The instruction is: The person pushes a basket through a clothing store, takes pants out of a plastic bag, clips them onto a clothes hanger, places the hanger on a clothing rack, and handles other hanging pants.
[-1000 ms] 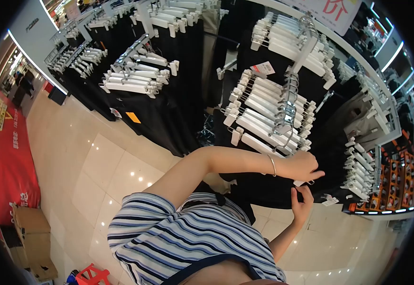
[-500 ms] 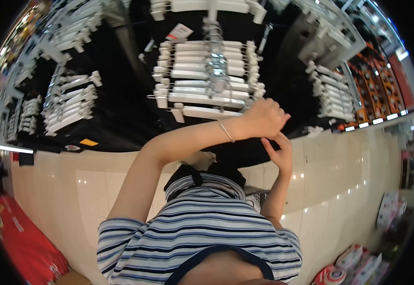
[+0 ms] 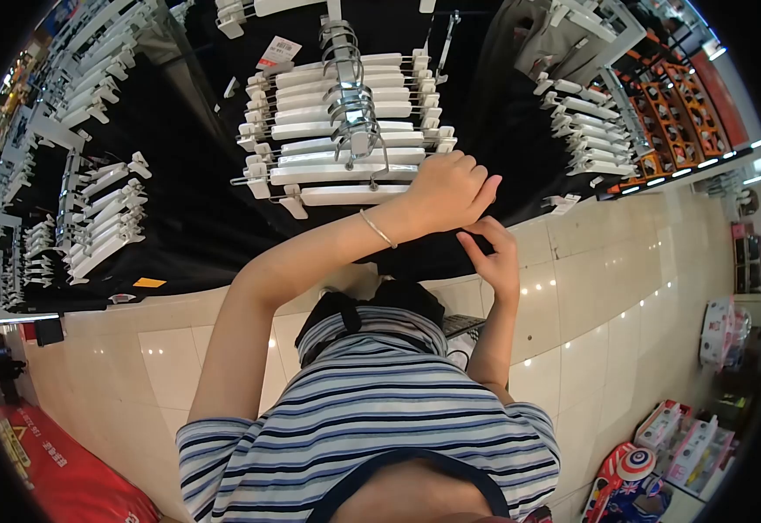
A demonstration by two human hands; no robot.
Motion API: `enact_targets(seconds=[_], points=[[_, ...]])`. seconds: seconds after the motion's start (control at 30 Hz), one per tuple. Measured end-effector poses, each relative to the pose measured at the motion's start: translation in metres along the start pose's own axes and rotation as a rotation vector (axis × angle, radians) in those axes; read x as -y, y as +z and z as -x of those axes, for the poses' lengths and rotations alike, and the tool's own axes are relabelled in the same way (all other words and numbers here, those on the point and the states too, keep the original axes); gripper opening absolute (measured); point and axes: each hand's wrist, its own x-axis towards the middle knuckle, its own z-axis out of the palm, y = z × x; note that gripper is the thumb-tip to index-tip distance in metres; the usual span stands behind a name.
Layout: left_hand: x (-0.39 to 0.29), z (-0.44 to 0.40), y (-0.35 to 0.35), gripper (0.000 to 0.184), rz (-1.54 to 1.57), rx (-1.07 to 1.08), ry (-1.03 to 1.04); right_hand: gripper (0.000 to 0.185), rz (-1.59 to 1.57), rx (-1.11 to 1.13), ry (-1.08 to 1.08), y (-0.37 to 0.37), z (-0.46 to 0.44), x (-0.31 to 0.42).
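Curling at the front white hanger (image 3: 354, 195), the left hand (image 3: 450, 193) is hiding any hold. Just below, the right hand (image 3: 501, 263) is crooking its fingers near the thumb, any pinch unclear.

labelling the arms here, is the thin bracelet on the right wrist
No, the thin bracelet circles the left wrist, while the right wrist shows none.

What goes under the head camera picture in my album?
Left hand and right hand close together beside white clip hangers and black clothes.
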Motion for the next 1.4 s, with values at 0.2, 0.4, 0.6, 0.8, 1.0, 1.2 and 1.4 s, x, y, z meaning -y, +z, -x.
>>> enact_targets(seconds=[0.2, 0.4, 0.6, 0.8, 1.0, 1.2, 1.4], points=[[-0.010, 0.055, -0.002, 0.024, 0.228, -0.160, 0.186, 0.012, 0.009, -0.024, -0.013, -0.008, -0.001, 0.002], [-0.014, 0.075, -0.004, 0.035, 0.182, 0.035, -0.031, 0.012, -0.066, 0.041, -0.037, -0.018, -0.007, 0.001], [0.007, 0.068, -0.009, 0.034, 0.267, 0.394, -0.182, 0.009, -0.114, 0.115, -0.021, -0.019, -0.017, 0.000], [0.007, 0.094, 0.011, 0.024, 0.642, 0.487, -0.292, 0.005, -0.358, 0.110, 0.284, -0.015, -0.012, -0.012], [0.003, 0.099, 0.007, 0.021, 0.661, 0.308, -0.388, 0.012, -0.613, -0.176, 0.327, 0.002, -0.010, -0.030], [0.007, 0.088, -0.006, 0.019, 0.583, 0.189, -0.414, 0.034, -0.617, 0.054, 0.381, 0.000, 0.010, -0.034], [0.007, 0.064, -0.018, 0.018, 0.293, 0.007, -0.176, 0.028, -0.440, -0.091, 0.290, 0.007, 0.015, -0.035]])
